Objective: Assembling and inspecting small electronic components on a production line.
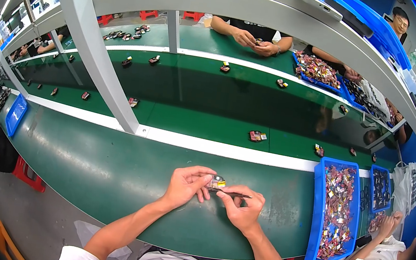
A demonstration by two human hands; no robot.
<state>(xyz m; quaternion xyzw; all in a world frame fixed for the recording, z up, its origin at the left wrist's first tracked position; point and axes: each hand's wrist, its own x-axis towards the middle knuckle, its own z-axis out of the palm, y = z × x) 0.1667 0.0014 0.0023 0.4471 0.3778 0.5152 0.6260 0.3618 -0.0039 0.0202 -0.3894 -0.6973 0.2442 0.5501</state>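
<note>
Over the green workbench (110,165), my left hand (184,186) pinches a small black device (216,181) between thumb and fingers. A yellow-and-white patch and some inner parts show on its upper face. My right hand (244,207) grips a thin dark pen-like tool (237,194), held nearly level, its tip against or close to the device's near edge. Whether the tip touches cannot be made out. Both hands are close together in front of me, the device between them.
A long blue tray (316,211) heaped with small colourful parts stands at my right, beside a smaller blue tray (386,206). Beyond a white rail (226,150), a green conveyor belt (193,120) carries spaced-out devices (257,136). A grey post (97,59) rises at left. Co-workers sit across and alongside.
</note>
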